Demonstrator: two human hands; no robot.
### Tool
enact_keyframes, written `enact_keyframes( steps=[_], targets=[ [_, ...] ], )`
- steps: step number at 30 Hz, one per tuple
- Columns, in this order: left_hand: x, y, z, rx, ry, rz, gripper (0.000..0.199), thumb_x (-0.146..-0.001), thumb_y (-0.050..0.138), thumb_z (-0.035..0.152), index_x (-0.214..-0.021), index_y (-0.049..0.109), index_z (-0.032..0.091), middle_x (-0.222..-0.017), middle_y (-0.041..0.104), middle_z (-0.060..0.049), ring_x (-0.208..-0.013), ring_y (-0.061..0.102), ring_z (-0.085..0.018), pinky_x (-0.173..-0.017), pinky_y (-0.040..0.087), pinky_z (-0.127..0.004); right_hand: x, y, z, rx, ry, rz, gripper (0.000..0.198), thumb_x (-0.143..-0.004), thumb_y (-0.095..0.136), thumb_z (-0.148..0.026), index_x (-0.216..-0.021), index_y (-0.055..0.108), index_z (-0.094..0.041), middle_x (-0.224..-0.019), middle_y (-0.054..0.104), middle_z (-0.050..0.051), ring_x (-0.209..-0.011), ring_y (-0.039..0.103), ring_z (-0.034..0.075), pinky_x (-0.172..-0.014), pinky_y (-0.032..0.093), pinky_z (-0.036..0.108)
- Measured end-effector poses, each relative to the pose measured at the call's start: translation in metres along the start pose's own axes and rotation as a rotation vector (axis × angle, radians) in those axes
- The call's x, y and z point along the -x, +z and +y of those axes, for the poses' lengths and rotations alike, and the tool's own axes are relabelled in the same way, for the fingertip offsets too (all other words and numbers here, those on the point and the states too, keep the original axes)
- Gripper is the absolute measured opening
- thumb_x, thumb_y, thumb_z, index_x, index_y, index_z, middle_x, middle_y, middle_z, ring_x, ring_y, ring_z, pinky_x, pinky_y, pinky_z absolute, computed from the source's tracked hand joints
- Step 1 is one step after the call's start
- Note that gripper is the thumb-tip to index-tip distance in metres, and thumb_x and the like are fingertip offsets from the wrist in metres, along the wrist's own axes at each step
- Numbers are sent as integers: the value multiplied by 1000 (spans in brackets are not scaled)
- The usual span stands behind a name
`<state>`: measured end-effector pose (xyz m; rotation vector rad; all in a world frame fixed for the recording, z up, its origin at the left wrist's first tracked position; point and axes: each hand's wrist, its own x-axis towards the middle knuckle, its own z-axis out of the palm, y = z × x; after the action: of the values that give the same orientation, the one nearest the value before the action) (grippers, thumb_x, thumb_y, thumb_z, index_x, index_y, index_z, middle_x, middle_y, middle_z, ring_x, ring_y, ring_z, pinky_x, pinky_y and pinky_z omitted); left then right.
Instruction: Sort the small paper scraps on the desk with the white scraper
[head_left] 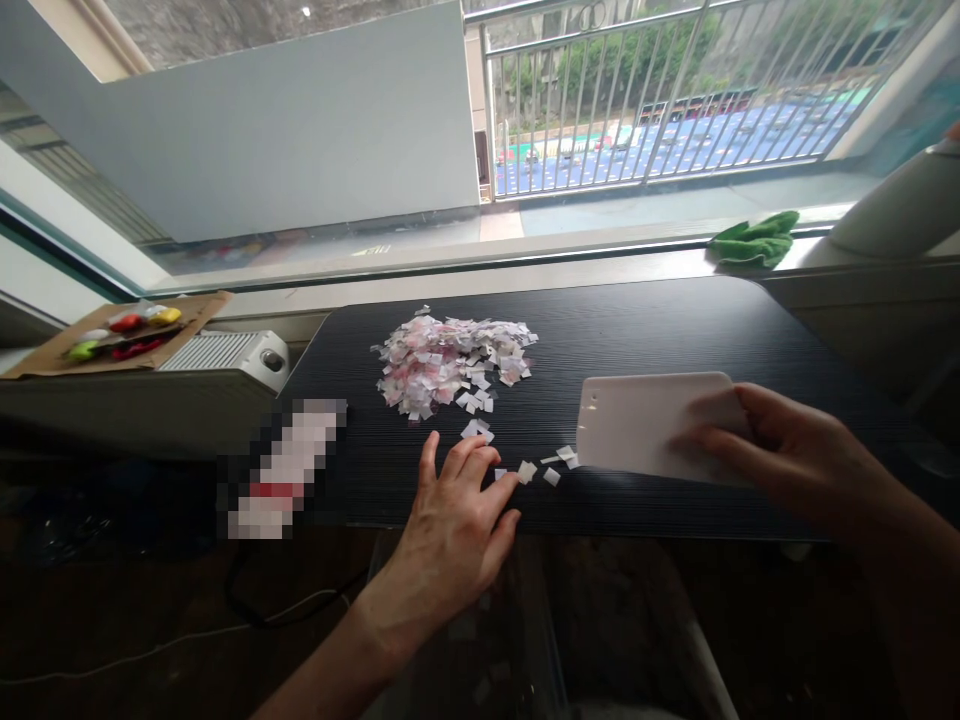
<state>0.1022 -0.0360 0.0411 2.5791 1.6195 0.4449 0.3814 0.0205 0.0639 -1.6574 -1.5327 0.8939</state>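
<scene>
My right hand (784, 430) grips a white flat plastic board (637, 425) by its right end; the board has rounded corners and a small hole near its upper left corner. Its left edge is close to a few loose paper scraps (552, 477) on the black table (637, 335). Fingers apart, my left hand (465, 505) is over the table's front part, its fingertips beside more scraps. Whether it touches any of them I cannot tell. Beyond it lies a heap of small white and pinkish paper pieces (442, 360).
Left of the table stand a white heater (225, 352) and a cardboard sheet (45, 345) bearing colourful items. A pixelated object (289, 470) is at the table's left edge. A green cloth (756, 242) lies on the windowsill. Below the front edge, a clear container (551, 640) shows dimly.
</scene>
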Motion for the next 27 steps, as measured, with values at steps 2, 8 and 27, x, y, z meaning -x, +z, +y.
enact_keyframes(
  steps=[2, 8, 27],
  targets=[
    [1, 0, -3, 1, -6, 30, 27, -86, 52, 22, -110, 65, 23, -114, 59, -9, -121, 46, -28, -111, 22, -62, -3, -3, 0, -83, 38, -14, 26, -69, 66, -42, -87, 64, -23, -70, 68, 2, -62, 63, 19, -52, 49, 27],
    [4, -1, -19, -14, -36, 106, 28, -87, 51, 24, -111, 64, 22, -110, 61, -9, -118, 49, -28, -109, 24, -61, -25, 2, 13, -241, 79, -194, 28, -67, 72, -36, -88, 67, -20, -84, 73, 6, -77, 68, 22, -68, 55, 29],
    [14, 21, -59, -1, -203, 343, 24, -86, 50, 28, -104, 67, 24, -100, 64, -6, -111, 55, -26, -107, 29, -54, -20, -12, 33, -246, 170, -307, 35, -59, 77, -42, -86, 70, -21, -85, 75, 4, -80, 71, 26, -68, 60, 36]
  ],
)
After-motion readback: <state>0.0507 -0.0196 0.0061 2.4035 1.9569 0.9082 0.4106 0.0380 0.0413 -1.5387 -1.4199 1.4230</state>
